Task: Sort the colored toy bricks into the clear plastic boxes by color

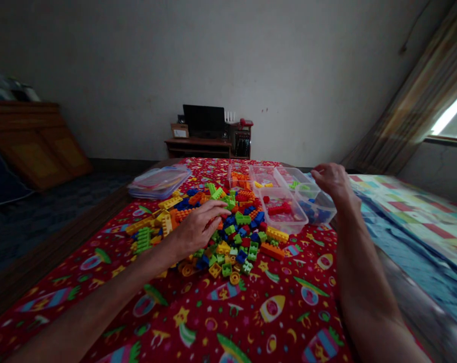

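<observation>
A heap of coloured plastic building bricks (228,227) lies on a red patterned cloth (251,312). My left hand (198,224) rests on the heap with its fingers curled round bricks near the middle. My right hand (332,181) hovers over clear plastic tubs, above the one with blue bricks (319,209), its fingers bent loosely; whether it holds anything is hidden. Other tubs hold red bricks (283,209), orange bricks (239,179), and a few yellow (264,181) and green ones (296,182).
A stack of clear lids (158,182) lies at the cloth's far left. A patchwork bedspread (413,217) is on the right. Far back stand a low wooden table with a dark screen (203,121), a wooden cabinet (31,141) at left, and a curtain (413,101) by the window.
</observation>
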The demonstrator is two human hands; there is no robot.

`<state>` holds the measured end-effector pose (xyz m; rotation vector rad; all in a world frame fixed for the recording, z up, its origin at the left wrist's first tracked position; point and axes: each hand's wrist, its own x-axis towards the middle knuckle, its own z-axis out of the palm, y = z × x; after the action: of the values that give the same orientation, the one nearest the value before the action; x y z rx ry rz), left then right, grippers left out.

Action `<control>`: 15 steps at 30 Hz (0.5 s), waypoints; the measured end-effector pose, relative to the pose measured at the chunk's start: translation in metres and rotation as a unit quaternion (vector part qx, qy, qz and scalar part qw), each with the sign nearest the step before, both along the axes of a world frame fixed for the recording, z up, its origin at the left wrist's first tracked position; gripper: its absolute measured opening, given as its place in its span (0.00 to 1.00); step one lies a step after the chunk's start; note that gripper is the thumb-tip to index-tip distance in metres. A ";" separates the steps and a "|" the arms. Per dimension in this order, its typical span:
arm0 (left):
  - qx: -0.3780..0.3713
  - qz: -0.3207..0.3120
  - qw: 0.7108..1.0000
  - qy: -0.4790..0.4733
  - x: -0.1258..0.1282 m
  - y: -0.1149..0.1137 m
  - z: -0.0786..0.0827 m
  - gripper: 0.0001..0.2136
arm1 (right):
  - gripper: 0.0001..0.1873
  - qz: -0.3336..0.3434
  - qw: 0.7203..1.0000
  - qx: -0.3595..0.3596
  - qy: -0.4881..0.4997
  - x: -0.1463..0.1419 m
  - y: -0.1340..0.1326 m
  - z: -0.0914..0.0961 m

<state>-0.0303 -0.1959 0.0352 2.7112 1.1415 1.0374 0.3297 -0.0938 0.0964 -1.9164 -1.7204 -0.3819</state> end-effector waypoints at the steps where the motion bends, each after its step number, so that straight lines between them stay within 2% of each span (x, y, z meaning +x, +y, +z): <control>1: 0.004 -0.017 1.000 0.025 0.001 -0.006 0.001 0.14 | 0.17 0.018 1.000 0.019 0.005 -0.010 -0.003 0.003; 4: 0.009 -0.087 0.986 0.143 0.012 -0.033 -0.002 0.17 | 0.16 0.113 0.992 0.047 0.009 -0.046 -0.012 0.007; 6: 0.013 -0.139 0.966 0.220 0.026 -0.051 -0.010 0.20 | 0.15 0.190 0.981 0.042 0.001 -0.072 -0.019 0.005; 8: 0.023 -0.163 0.949 0.268 0.038 -0.062 -0.023 0.19 | 0.13 0.258 0.966 0.020 -0.023 -0.098 -0.025 -0.002; 10: 0.047 -0.134 0.948 0.284 0.046 -0.060 -0.036 0.16 | 0.11 0.315 0.947 -0.012 -0.058 -0.121 -0.031 -0.012; 12: 0.071 -0.078 0.953 0.284 0.046 -0.051 -0.044 0.14 | 0.10 0.363 0.928 -0.034 -0.083 -0.140 -0.034 -0.025; 15: 0.080 -0.027 0.959 0.271 0.038 -0.034 -0.044 0.12 | 0.11 0.401 0.911 -0.041 -0.085 -0.156 -0.034 -0.045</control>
<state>0.0080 -0.2304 -0.0090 3.2502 1.0558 0.3913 0.1737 -0.1282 0.0510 -1.0815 -2.4750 -0.1567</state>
